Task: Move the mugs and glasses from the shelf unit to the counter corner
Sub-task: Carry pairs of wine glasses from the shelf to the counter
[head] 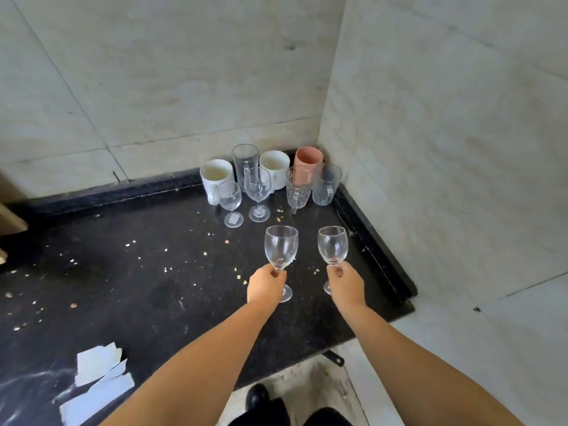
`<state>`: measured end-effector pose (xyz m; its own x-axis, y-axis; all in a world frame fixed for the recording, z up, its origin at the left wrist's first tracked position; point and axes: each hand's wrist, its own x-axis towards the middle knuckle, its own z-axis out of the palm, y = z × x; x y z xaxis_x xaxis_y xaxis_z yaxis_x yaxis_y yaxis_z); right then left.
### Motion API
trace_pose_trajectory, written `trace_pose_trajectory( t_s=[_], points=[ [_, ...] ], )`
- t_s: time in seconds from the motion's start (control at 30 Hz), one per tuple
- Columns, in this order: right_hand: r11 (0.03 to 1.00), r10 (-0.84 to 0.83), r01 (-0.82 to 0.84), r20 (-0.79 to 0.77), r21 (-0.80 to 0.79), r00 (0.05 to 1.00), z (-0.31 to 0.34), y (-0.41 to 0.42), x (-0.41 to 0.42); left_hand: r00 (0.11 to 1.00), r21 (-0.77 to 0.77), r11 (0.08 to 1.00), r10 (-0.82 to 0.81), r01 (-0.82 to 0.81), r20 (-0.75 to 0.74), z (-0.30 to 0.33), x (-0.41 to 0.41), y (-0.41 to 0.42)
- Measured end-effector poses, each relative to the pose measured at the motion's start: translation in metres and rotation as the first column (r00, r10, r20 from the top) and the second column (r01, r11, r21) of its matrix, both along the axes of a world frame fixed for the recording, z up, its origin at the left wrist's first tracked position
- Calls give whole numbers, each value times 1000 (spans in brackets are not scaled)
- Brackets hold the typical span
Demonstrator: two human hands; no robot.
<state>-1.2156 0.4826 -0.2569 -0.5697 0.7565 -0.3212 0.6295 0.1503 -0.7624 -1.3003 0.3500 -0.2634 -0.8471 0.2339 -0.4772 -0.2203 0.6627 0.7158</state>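
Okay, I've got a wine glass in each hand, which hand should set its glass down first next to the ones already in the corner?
Probably left. The left hand holds its wine glass right in front of the standing wine glasses, with bare counter between. The right hand sits nearer the counter's raised edge.

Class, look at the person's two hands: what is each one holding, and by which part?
The left hand grips a wine glass by its stem, just under the bowl. The right hand grips a second wine glass the same way.

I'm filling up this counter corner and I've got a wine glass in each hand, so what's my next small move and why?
Probably set both down just ahead. Left hand and right hand pinch wine glass stems, and bare black counter lies before the two standing wine glasses and glass mugs.
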Motion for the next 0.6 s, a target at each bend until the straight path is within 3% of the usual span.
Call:
trace_pose_trajectory(
  t_s=[0.23,0.6],
  points=[
    [999,41,-41,-7,13,999,-11,54,-54,995,78,997,-14,6,96,-6,-47,60],
    [993,63,-68,-46,-101,997,-42,121,-112,971,154,970,161,-189,179,-22,-82,131]
  ],
)
